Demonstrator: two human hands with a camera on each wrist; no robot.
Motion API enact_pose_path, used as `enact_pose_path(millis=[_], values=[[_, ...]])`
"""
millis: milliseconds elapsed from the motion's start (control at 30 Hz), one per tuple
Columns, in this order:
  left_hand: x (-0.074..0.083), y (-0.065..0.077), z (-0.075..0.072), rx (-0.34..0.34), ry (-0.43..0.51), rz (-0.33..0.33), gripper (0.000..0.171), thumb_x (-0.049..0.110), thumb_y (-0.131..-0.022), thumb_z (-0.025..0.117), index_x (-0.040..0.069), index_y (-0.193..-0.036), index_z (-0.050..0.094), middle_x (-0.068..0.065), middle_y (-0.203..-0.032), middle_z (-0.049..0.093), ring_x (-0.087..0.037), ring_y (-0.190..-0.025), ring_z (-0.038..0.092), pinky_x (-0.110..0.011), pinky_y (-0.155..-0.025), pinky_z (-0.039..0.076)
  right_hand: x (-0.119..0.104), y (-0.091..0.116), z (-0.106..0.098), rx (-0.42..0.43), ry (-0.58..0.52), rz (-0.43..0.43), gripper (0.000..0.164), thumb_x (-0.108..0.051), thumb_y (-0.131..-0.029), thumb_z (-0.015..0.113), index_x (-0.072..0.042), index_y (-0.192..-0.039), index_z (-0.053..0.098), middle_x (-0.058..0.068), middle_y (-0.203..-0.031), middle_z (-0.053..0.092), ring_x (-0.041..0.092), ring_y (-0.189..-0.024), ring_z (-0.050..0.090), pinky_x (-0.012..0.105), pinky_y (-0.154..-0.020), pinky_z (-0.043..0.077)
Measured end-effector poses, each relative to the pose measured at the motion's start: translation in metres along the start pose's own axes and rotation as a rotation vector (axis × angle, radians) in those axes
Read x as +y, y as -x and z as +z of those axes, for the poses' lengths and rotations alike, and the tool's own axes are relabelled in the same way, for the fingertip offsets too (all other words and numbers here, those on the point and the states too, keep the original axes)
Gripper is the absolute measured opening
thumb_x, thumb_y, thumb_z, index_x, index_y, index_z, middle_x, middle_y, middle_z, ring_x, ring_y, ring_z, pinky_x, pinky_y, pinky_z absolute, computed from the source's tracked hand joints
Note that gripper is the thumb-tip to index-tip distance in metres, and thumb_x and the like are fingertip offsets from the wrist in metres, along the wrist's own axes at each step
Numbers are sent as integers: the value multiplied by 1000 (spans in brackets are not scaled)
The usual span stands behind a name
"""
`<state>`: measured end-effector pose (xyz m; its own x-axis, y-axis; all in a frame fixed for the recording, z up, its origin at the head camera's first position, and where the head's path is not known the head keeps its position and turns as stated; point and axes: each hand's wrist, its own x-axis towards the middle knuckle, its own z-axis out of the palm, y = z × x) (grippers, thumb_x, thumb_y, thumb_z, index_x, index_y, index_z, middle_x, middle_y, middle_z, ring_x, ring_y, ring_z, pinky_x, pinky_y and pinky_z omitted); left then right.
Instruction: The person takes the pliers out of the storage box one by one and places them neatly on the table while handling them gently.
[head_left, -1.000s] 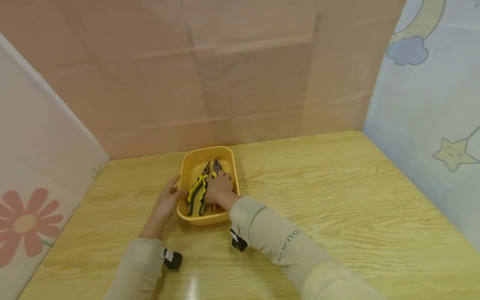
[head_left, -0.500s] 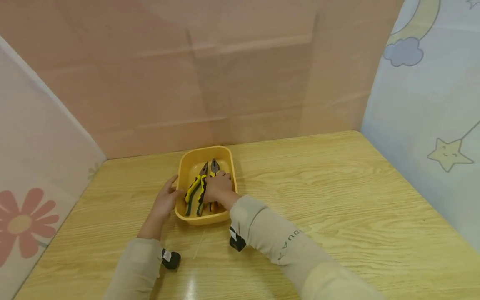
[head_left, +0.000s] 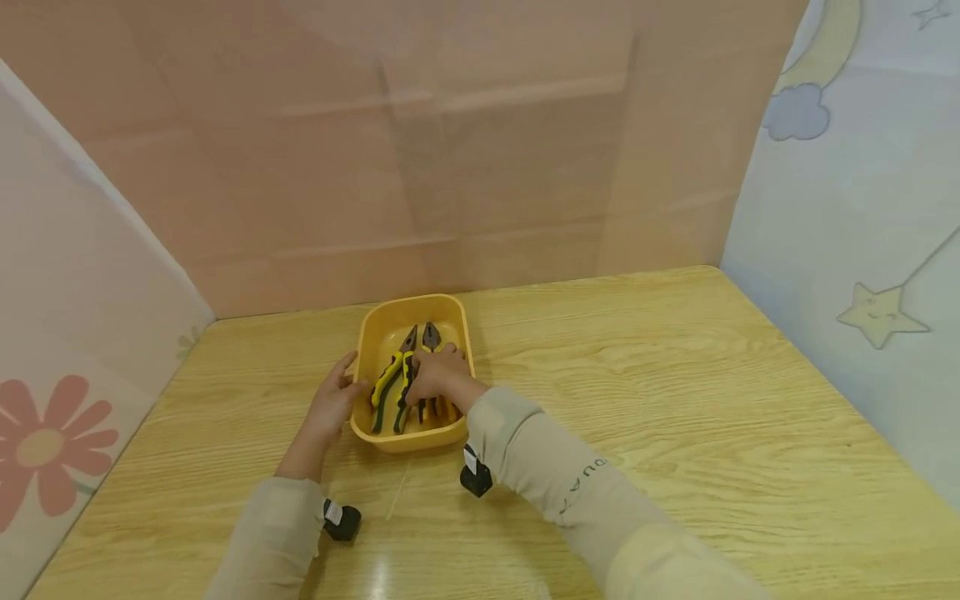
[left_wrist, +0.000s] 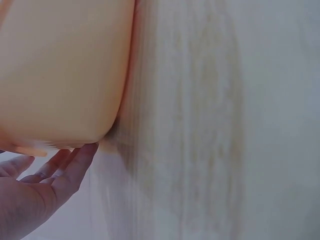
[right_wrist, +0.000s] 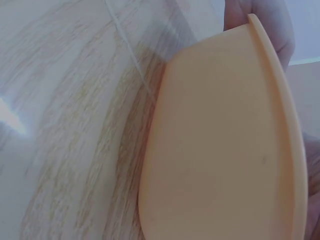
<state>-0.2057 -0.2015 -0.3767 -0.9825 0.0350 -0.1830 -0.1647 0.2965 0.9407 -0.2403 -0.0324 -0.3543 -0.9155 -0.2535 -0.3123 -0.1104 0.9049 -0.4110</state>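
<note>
While inside the tub (head_left: 411,443), right hand (head_left: 438,373) by pliers (head_left: 431,336), grip unclear; left hand (head_left: 331,406) in pinch on rim (right_wrist: 290,115); wide table (head_left: 675,400) rightward.

a brown backdrop (head_left: 510,158) stands behind the wood-grain table (head_left: 660,392), between a printed flower (head_left: 41,448) and star (head_left: 883,315).
</note>
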Motion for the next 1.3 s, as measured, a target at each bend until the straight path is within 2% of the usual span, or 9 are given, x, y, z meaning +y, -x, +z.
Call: enact_pose_path(millis=[267, 500, 700, 867, 1000, 1167, 1300], values=[[0, 1, 1, -13, 4, 1, 59, 8, -90, 39, 11, -140, 7, -29, -125, 32, -40, -106, 42, -41, -81, 42, 3, -1, -1, -34, -133, 4, 51, -37, -67, 68, -24, -112, 49, 14, -109, 35, 25, -87, 36, 33, -57, 37], [0, 3, -2, -12, -1, 2, 59, 9, -91, 39, 12, -140, 7, -28, -126, 30, -40, -106, 42, -41, -80, 42, 1, -3, -2, -55, -133, -22, 48, -37, -67, 67, -23, -110, 50, 17, -114, 35, 29, -91, 38, 34, -58, 39], [-3, 3, -2, -14, -27, 10, 59, 9, -91, 39, 11, -140, 6, -29, -126, 30, -40, -106, 42, -42, -80, 42, 3, -5, -4, -62, -118, -73, 49, -36, -69, 65, -22, -114, 49, 6, -112, 48, 24, -94, 44, 32, -68, 39], [-4, 0, 1, 7, -156, 32, 56, 11, -92, 36, 10, -140, 7, -30, -127, 29, -41, -110, 39, -45, -84, 39, 5, -6, -4, -105, -296, -51, 51, -30, -69, 67, -20, -115, 47, 9, -118, 42, 23, -85, 44, 33, -59, 41], [-4, -1, 4, 23, -224, 51, 55, 12, -92, 35, 9, -139, 7, -31, -128, 28, -41, -113, 34, -47, -86, 36, 7, -6, -6, -142, -480, -36, 53, -24, -70, 67, -18, -117, 44, 11, -122, 37, 24, -88, 44, 37, -60, 43], [-2, -2, 3, 4, -206, 53, 55, 12, -92, 34, 8, -139, 6, -32, -127, 30, -41, -112, 36, -47, -87, 34, 9, -4, -9, -198, -714, -4, 52, -16, -72, 67, -12, -117, 42, 11, -118, 38, 29, -101, 43, 47, -64, 44], [-2, -3, 0, -13, -176, 34, 56, 13, -92, 36, 10, -140, 6, -30, -127, 31, -39, -109, 40, -46, -88, 34, 9, -2, -13, -224, -787, 7, 52, -13, -71, 67, -11, -116, 42, 11, -116, 39, 31, -102, 43, 48, -63, 45]])
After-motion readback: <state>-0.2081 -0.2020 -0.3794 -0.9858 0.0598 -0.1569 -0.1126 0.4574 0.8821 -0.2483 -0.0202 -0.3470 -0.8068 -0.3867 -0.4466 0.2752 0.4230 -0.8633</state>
